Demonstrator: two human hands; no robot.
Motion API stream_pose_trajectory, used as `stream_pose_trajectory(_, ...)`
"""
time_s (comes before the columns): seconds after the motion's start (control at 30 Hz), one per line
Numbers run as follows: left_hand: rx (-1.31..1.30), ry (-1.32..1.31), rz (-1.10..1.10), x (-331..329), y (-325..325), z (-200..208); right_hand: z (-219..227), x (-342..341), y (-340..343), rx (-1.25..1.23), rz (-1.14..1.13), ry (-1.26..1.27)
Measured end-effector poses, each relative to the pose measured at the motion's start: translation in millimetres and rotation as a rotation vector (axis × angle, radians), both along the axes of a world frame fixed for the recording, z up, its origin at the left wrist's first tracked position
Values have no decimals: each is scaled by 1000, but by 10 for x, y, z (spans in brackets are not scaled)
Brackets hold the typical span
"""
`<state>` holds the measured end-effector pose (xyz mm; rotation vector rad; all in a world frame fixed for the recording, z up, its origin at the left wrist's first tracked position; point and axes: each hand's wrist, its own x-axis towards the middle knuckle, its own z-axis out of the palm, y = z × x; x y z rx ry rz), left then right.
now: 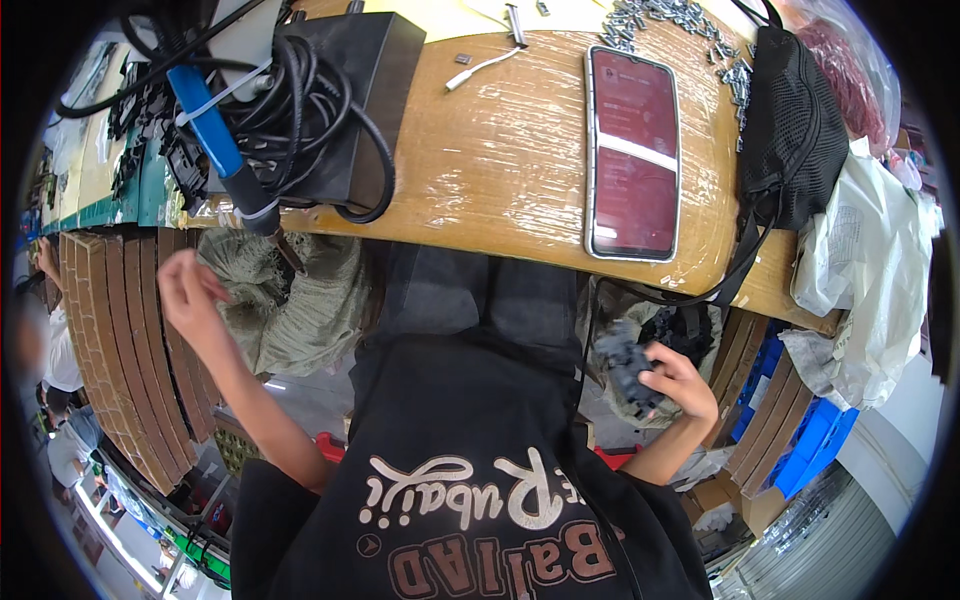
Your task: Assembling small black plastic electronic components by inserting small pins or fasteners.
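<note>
My right hand [681, 384] is closed around a clump of dark grey plastic parts [627, 368], above an open sack [690, 330] with black pieces inside. My left hand [192, 293] is raised at the left, below the table edge, fingers loosely bent and apart with nothing seen in them. Close to it, a blue and black stick-shaped tool [212, 125] with a narrow tip points down over the table edge. A pale woven sack [305, 315] stands beside that hand, under the table.
On the film-wrapped wooden table [490, 150] lie a phone [634, 155], small metal pieces [665, 20], a short white cable [485, 68] and a black mesh bag [795, 130]. A black box [375, 100] carries coiled cables. Stacked brown boards [120, 340] stand left; a white plastic bag [865, 270] hangs right.
</note>
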<state>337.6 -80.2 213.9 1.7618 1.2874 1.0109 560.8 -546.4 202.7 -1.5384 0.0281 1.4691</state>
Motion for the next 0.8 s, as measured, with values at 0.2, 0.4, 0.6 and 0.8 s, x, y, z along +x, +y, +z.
stream_pose_trajectory(0.2, 292, 523, -2, 284, 676, 133, -374, -65, -941, -295, -560, -233)
stream_pose_trajectory(0.4, 146, 769, -37, 343, 818, 351, -1563, -34, -1865, -648, -880, -409)
stream_pose_trajectory(0.6, -121, 396, -210, 424, 871, 297, -1974, -61, -1934, -756, -1078, -300)
stream_pose_trajectory(0.8, -289, -53, -133, 480, 676, 381, -1830, 47, -1965, -814, -1067, -553)
